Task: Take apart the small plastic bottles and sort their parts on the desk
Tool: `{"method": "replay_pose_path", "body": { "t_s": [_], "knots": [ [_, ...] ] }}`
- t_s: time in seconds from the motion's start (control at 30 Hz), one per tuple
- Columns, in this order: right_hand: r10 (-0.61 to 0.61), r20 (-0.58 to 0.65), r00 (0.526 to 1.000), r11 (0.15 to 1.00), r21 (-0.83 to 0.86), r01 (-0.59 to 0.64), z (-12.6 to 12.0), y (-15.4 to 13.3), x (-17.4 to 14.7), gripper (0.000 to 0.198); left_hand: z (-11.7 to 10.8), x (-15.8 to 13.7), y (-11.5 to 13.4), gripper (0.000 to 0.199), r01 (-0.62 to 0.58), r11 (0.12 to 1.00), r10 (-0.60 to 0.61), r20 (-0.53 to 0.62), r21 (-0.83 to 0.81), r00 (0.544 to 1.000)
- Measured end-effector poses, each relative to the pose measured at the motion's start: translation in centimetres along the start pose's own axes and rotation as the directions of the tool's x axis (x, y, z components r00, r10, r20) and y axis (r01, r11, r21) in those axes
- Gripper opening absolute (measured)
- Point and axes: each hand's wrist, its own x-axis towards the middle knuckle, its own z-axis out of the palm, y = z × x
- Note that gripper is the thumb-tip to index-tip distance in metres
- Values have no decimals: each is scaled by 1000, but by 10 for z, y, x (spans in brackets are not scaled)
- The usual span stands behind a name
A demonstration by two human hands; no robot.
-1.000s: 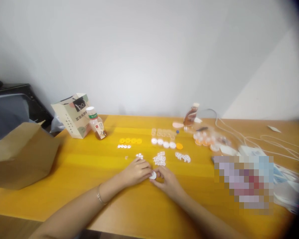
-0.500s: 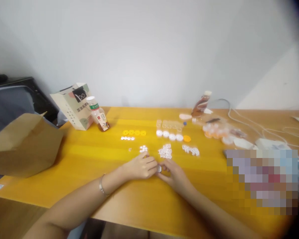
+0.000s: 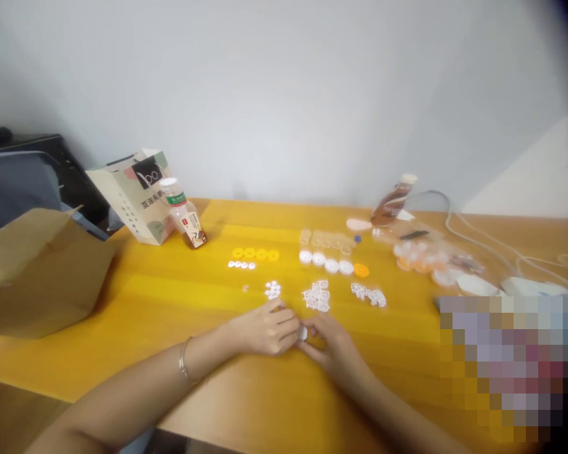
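Observation:
My left hand (image 3: 268, 329) and my right hand (image 3: 330, 340) meet over the near part of the table, both closed on a small white round piece (image 3: 303, 332). Only part of it shows between the fingertips. Just beyond my hands lie a cluster of small white discs (image 3: 273, 290) and a heap of white plastic frames (image 3: 317, 296). Further right is a second group of white frames (image 3: 368, 294). Rows of yellow discs (image 3: 255, 254), small white rings (image 3: 241, 265), white round caps (image 3: 331, 265) and clear cups (image 3: 330, 240) stand behind, with an orange disc (image 3: 361, 270).
On the left are a brown paper bag (image 3: 47, 271), a printed paper bag (image 3: 137, 195) and a bottle (image 3: 184, 214). Another bottle (image 3: 394, 200) leans at the back right, near cables (image 3: 487, 243) and a pile of white and orange parts (image 3: 416, 257). The wooden table (image 3: 246, 403) meets a wall.
The view has shifted slightly, so my hands sit a little lower in it. Both still hold the small white round piece; the parts on the table look unchanged.

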Motion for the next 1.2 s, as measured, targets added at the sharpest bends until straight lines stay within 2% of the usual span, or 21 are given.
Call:
{"method": "replay_pose_path", "body": {
  "t_s": [0.33,0.6,0.7,0.9,0.97,1.07,1.2],
  "knots": [
    [4,-13,1000,1000,-4,-4,-2,-3,-1,7,1,2,0,15,-35,999,36,-34,40,999],
    [20,-14,1000,999,-31,-20,-1,-2,-1,9,8,2,-2,13,90,995,-94,-94,-48,991],
    [38,-1,999,999,-32,-38,-2,-4,-1,9,2,-14,-13,11,178,982,-183,-109,-56,977],
    [72,5,997,997,-7,-72,-5,-8,0,9,-10,-82,-52,12,382,924,-379,-98,15,920],
    [78,12,997,997,-6,-78,-5,-8,1,9,-8,-98,-59,15,404,913,-401,-55,56,914],
    [84,22,996,996,-7,-84,-5,-7,1,10,-1,-104,-62,17,398,913,-398,-21,91,917],
    [87,18,996,996,-9,-86,-4,-6,1,10,5,-98,-60,20,380,919,-383,7,104,924]
  ]
}}
